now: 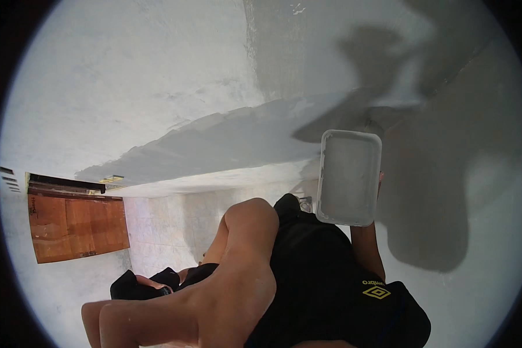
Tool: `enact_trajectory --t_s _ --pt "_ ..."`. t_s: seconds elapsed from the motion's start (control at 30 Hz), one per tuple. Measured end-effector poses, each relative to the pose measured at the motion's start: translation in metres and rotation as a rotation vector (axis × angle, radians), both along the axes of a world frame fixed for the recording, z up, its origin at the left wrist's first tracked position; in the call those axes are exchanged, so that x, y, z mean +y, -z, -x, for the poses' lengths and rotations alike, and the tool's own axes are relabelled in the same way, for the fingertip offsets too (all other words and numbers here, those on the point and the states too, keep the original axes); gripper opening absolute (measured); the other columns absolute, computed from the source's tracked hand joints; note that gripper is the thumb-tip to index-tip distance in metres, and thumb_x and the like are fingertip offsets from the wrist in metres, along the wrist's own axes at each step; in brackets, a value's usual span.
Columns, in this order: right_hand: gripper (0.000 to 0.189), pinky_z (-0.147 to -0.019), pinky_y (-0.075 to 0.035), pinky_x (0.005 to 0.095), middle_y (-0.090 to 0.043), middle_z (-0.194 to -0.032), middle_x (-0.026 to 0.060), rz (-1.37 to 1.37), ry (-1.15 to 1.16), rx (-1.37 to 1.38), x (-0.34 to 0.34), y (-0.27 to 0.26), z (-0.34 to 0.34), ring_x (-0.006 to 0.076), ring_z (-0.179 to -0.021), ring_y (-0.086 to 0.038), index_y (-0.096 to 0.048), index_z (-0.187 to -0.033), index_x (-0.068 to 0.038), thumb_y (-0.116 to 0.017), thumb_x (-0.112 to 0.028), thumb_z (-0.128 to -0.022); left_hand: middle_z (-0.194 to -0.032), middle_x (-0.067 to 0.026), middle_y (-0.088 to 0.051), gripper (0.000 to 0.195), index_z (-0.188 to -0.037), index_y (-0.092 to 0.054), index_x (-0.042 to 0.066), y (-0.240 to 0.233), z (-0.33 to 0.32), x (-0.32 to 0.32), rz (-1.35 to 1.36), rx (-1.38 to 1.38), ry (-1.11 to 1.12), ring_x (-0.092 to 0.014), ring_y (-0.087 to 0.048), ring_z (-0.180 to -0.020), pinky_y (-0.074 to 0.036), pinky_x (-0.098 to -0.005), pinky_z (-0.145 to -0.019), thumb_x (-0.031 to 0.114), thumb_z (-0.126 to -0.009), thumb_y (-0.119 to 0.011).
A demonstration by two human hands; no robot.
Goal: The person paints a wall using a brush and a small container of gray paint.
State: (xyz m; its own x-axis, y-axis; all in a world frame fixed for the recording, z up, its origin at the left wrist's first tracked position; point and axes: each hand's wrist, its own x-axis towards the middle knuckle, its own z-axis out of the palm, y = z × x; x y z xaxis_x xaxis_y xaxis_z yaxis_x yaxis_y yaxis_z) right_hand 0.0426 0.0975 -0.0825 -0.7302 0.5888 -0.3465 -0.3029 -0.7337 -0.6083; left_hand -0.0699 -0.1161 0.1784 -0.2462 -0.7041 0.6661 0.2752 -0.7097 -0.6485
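Observation:
My right hand (382, 177) is mostly hidden behind a pale, rectangular plastic tub (349, 178); only a fingertip shows at its right side, and the forearm runs down below it. The tub's open top faces me, with whitish smears on its rim. A blurred shape lies by its upper right corner; I cannot tell what it is. My left hand is out of view. Before me is a pale wall (135, 74) with a grey coated band (209, 139) across it.
Black clothing (322, 265) with a yellow Umbro emblem lies below the tub. Bare limbs (243, 261) fill the lower middle; whose they are is unclear. An orange-brown wooden panel (78, 226) stands at the left. Large shadows fall on the wall at the right.

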Motion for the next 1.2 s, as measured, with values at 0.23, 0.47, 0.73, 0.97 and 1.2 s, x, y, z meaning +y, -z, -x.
enact_trajectory --t_s 0.23,0.47,0.73,0.97,1.2 --pt "0.075 -0.095 -0.060 0.0449 -0.054 -0.143 0.0146 -0.028 -0.014 -0.004 0.005 0.009 -0.006 0.0280 -0.122 -0.062 -0.046 -0.152 -0.011 -0.041 -0.069 -0.105 -0.115 -0.0058 -0.044 0.023 -0.096 -0.055 0.008 -0.010 0.000 0.016 0.190 0.042 0.201 -0.014 -0.053 -0.113 -0.058 -0.0387 -0.114 -0.013 -0.086 -0.057" --pt "0.081 -0.101 -0.057 0.0514 -0.051 -0.148 0.0183 -0.114 -0.044 -0.008 0.004 -0.003 -0.003 0.0344 -0.129 -0.058 -0.039 -0.156 -0.009 -0.044 -0.070 -0.103 -0.111 -0.0022 -0.044 0.038 -0.096 -0.054 0.011 -0.020 0.005 0.044 -0.231 -0.124 -0.181 -0.013 -0.052 -0.107 -0.061 -0.0349 -0.110 -0.018 -0.079 -0.070" --pt "0.079 -0.102 -0.057 0.0508 -0.053 -0.146 0.0191 -0.057 -0.033 0.018 0.004 -0.010 0.000 0.0348 -0.127 -0.061 -0.039 -0.157 -0.009 -0.041 -0.068 -0.105 -0.110 -0.0017 -0.046 0.036 -0.096 -0.053 0.011 0.008 0.010 -0.055 0.766 0.273 0.938 -0.011 -0.051 -0.100 -0.063 -0.0290 -0.105 -0.012 -0.083 -0.077" --pt "0.076 -0.103 -0.057 0.0495 -0.051 -0.150 0.0141 -0.080 -0.032 -0.045 0.006 -0.006 -0.003 0.0311 -0.131 -0.058 -0.041 -0.157 -0.013 -0.038 -0.068 -0.106 -0.108 -0.0017 -0.046 0.035 -0.096 -0.053 0.011 0.004 0.021 -0.059 0.779 0.358 1.021 -0.012 -0.052 -0.101 -0.063 -0.0297 -0.105 -0.012 -0.083 -0.076" --pt "0.079 -0.103 -0.057 0.0470 -0.050 -0.152 0.0130 -0.120 -0.096 0.078 0.006 0.001 -0.008 0.0295 -0.132 -0.057 -0.041 -0.158 -0.013 -0.034 -0.072 -0.105 -0.106 -0.0021 -0.045 0.027 -0.099 -0.052 0.009 0.006 0.008 0.016 0.053 -0.071 0.271 -0.012 -0.051 -0.096 -0.060 -0.0294 -0.077 0.011 -0.090 -0.078"
